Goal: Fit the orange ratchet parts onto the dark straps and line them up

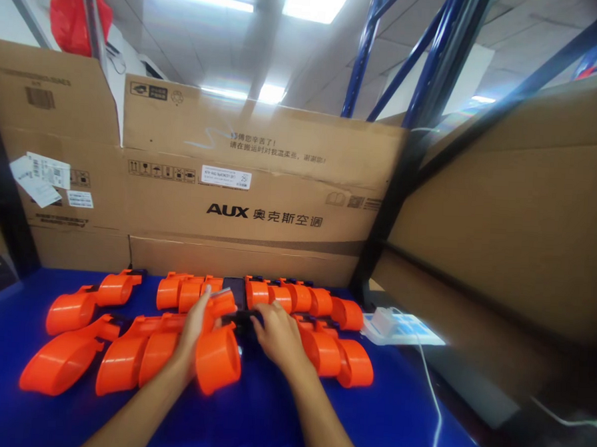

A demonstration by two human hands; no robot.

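My left hand (192, 335) is closed round an orange plastic piece with a cup-shaped end (218, 361), held above the blue tabletop (248, 414). My right hand (277, 332) pinches a black part (242, 318) that sticks out from the piece's right side. Whether the black part is fixed to it I cannot tell. More orange cup-shaped pieces (122, 361) lie close to my left hand, and others (322, 351) sit right of my right hand. Several have black ends. Behind my hands is a flat dark rectangular object (233, 290).
A brown cardboard panel (264, 195) stands along the table's back edge. A white power strip (408, 328) with a plug and a white cable (432, 390) lies at the right edge. Dark rack posts (383, 228) rise beside it. More orange pieces (64, 361) line the left side.
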